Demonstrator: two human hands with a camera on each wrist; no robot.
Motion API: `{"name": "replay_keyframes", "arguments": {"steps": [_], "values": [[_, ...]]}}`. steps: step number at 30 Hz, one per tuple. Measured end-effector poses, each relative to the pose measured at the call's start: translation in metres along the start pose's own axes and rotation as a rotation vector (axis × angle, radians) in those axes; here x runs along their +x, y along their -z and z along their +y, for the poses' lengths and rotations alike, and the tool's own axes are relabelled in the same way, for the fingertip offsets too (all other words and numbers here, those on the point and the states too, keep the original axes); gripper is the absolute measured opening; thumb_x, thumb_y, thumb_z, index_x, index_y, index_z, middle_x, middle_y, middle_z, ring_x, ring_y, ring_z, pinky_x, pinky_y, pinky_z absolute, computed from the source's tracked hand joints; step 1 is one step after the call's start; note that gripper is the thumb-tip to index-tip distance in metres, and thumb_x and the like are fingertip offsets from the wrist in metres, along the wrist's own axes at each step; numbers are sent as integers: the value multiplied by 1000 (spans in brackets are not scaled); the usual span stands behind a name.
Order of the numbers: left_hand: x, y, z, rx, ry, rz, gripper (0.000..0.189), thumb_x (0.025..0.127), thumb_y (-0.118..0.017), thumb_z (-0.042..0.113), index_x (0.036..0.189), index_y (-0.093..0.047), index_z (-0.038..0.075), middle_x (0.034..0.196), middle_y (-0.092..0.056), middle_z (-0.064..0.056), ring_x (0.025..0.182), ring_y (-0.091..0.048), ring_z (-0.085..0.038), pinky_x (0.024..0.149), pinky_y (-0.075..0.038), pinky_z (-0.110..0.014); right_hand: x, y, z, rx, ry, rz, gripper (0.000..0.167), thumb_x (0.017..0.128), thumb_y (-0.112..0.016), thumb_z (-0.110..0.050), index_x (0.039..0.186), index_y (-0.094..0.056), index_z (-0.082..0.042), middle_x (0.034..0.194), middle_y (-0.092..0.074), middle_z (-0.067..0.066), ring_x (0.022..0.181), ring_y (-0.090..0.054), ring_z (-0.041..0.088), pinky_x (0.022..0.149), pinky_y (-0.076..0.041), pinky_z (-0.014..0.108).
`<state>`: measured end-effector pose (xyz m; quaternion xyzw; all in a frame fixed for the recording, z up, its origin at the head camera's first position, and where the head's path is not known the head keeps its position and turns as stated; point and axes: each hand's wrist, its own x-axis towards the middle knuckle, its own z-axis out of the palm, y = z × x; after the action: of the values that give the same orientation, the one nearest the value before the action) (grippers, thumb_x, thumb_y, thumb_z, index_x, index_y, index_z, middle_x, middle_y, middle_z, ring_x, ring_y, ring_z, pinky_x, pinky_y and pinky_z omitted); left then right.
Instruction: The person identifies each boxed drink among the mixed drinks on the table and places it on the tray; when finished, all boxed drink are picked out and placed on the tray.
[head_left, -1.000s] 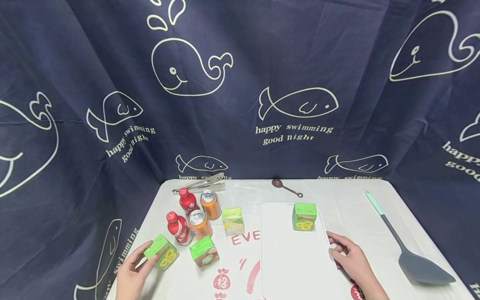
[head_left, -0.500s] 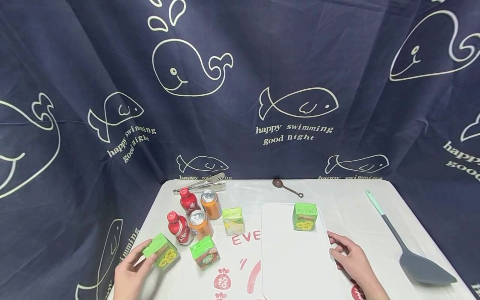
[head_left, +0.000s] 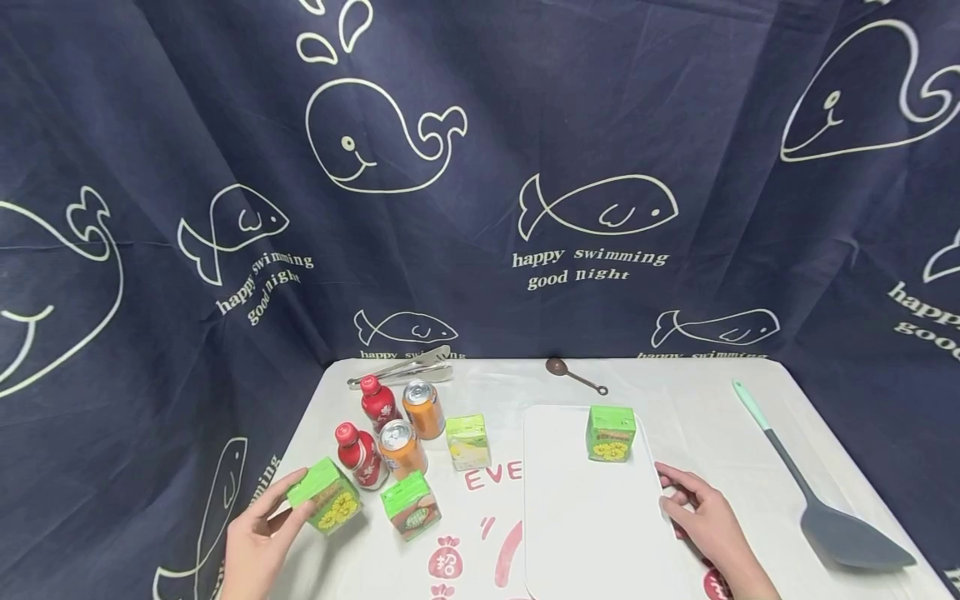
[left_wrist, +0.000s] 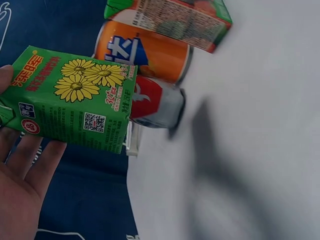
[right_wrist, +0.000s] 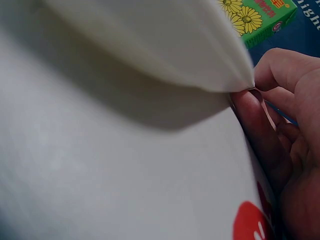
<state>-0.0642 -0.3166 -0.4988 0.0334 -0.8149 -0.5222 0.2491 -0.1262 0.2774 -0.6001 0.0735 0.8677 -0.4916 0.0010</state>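
Note:
My left hand (head_left: 258,533) holds a green juice carton (head_left: 325,496) with yellow flowers between thumb and fingers. In the left wrist view the carton (left_wrist: 75,97) hangs tilted, with a shadow on the tabletop apart from it. Close by stand two red bottles (head_left: 362,457), two orange cans (head_left: 402,450), a green-topped carton with a brown front (head_left: 411,507) and a pale yellow-green carton (head_left: 468,442). My right hand (head_left: 701,508) pinches the right edge of a white tray (head_left: 592,525). Another flowered green carton (head_left: 611,435) stands at the tray's far right corner.
Metal tongs (head_left: 405,368) lie at the back left, and a brown spoon (head_left: 573,377) lies behind the tray. A grey spatula (head_left: 840,533) with a mint handle lies to the right. A dark blue printed curtain (head_left: 480,125) surrounds the white table (head_left: 697,400).
My left hand has raised the carton slightly and shifted a little. The right hand stays at the tray's edge.

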Motion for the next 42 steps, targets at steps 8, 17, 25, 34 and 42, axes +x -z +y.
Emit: {"name": "replay_keyframes", "arguments": {"steps": [8,17,25,34,42], "values": [[2,-2,12,28,3,-35,46,84,-83,-8,127,-72,0,123,-73,2,111,-66,1,83,-60,-20,0,0,1,14,-1,-4,58,90,-72,-2,147,-56,0,120,-62,16,71,-59,15,51,-57,29],[8,-4,27,24,-88,-71,45,83,-82,-10,126,-73,2,124,-73,-10,114,-66,-3,85,-60,-19,0,1,1,-15,-4,-7,58,92,-73,-6,147,-56,-1,121,-63,15,78,-58,14,53,-57,28],[13,-9,40,-7,-88,-107,46,85,-82,-8,129,-72,3,127,-72,-10,116,-65,-3,86,-59,-18,0,2,2,-43,1,-6,59,92,-73,-8,147,-56,-1,123,-64,14,85,-57,14,60,-56,25],[18,-20,44,-63,-176,-142,47,83,-81,-13,127,-72,0,125,-73,-14,116,-66,-6,86,-60,-20,1,2,2,-37,11,-8,57,92,-74,-8,146,-57,-2,122,-64,13,84,-57,13,61,-56,25],[27,-34,51,-110,-256,-226,46,84,-79,-13,129,-70,-4,128,-70,-22,121,-65,-9,87,-61,-23,2,1,3,-27,3,-8,58,92,-74,-8,147,-57,-1,121,-63,13,81,-57,13,57,-56,26]]}}
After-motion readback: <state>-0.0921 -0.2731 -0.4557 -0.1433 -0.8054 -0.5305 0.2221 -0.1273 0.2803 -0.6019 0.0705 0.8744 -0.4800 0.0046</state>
